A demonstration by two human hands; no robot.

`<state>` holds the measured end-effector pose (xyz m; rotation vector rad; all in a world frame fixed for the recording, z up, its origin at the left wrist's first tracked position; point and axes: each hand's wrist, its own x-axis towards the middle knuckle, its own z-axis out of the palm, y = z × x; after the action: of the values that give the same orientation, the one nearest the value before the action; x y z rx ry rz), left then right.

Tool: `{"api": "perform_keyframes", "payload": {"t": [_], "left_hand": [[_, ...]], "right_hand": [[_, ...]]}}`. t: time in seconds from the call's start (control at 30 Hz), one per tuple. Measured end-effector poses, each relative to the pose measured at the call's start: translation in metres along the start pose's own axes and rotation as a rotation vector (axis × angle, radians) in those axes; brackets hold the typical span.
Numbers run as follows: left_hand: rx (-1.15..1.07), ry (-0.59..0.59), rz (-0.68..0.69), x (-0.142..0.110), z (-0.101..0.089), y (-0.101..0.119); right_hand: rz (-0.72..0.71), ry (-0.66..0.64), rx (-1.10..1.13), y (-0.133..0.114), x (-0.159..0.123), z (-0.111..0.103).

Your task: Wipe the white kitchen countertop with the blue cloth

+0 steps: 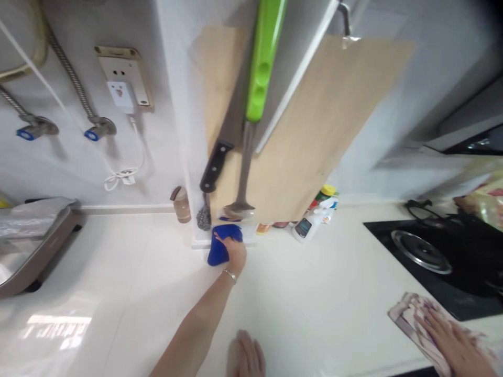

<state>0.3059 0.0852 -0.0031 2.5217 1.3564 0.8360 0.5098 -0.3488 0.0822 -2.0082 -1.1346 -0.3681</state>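
My left hand (236, 252) reaches far across the white counter to the foot of the wall. Its fingers are closed on a blue cloth (218, 249), and a thin bracelet sits on the wrist. The cloth is pressed against the counter, just below a hanging metal spatula (241, 208) and beside a steel scourer (203, 218). My right hand (245, 358) lies flat and blurred on the counter at the bottom edge, fingers stretched out, holding nothing.
Another person's hand (451, 343) rests on a patterned cloth (409, 313) beside the black hob (432, 251). On the wall hang a wooden board (326, 131), a knife (215, 165) and a green handle (262, 63). Bottles (310, 222) stand below; a sink (27, 246) is at left.
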Motion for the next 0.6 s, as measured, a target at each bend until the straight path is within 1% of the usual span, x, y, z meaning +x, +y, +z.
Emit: {"api": "perform_keyframes", "payload": {"t": [0.03,0.07,0.1,0.13,0.17,0.2,0.23,0.27,0.3,0.33,0.37,0.4,0.43,0.47,0.5,0.53,0.57,0.6], "left_hand": [[0.026,-0.011,0.033,0.0,0.003,0.002],[0.048,-0.027,0.082,-0.001,0.005,0.002],[0.066,-0.049,0.148,-0.002,0.005,0.0],[0.08,-0.077,0.228,-0.003,0.005,-0.004],[0.089,-0.109,0.319,-0.003,0.004,-0.008],[0.097,-0.142,0.41,-0.003,0.003,-0.012],[0.103,-0.172,0.495,-0.003,0.002,-0.016],[0.11,-0.197,0.567,-0.001,0.001,-0.019],[0.118,-0.216,0.625,0.0,0.001,-0.021],[0.127,-0.231,0.672,0.001,0.001,-0.022],[0.136,-0.242,0.71,0.002,0.002,-0.022],[0.144,-0.25,0.743,0.003,0.003,-0.022],[0.151,-0.257,0.771,0.004,0.003,-0.022],[0.158,-0.261,0.795,0.005,0.003,-0.023],[0.163,-0.262,0.815,0.005,0.002,-0.024],[0.167,-0.262,0.832,0.006,0.001,-0.026],[0.17,-0.26,0.848,0.007,-0.001,-0.028],[0.17,-0.257,0.863,0.007,-0.003,-0.032]], "right_hand": [[-0.023,0.002,0.013,0.035,0.012,-0.011],[-0.054,-0.033,0.033,0.073,0.026,-0.021],[-0.068,-0.078,0.044,0.109,0.04,-0.03],[-0.042,-0.149,0.045,0.141,0.053,-0.036],[0.004,-0.233,0.042,0.163,0.063,-0.038],[0.04,-0.293,0.048,0.174,0.07,-0.036],[0.07,-0.307,0.054,0.171,0.075,-0.029],[0.093,-0.292,0.054,0.154,0.075,-0.017],[0.094,-0.281,0.058,0.124,0.071,-0.001],[0.097,-0.237,0.056,0.084,0.061,0.02],[0.119,-0.145,0.041,0.035,0.046,0.043],[0.136,-0.079,0.02,-0.016,0.025,0.069],[0.132,-0.065,0.013,-0.068,-0.001,0.095],[0.093,-0.102,0.026,-0.115,-0.029,0.119],[0.055,-0.138,0.04,-0.156,-0.058,0.14],[0.023,-0.166,0.054,-0.189,-0.085,0.157],[-0.003,-0.185,0.063,-0.213,-0.108,0.172],[-0.024,-0.197,0.07,-0.229,-0.126,0.182]]}}
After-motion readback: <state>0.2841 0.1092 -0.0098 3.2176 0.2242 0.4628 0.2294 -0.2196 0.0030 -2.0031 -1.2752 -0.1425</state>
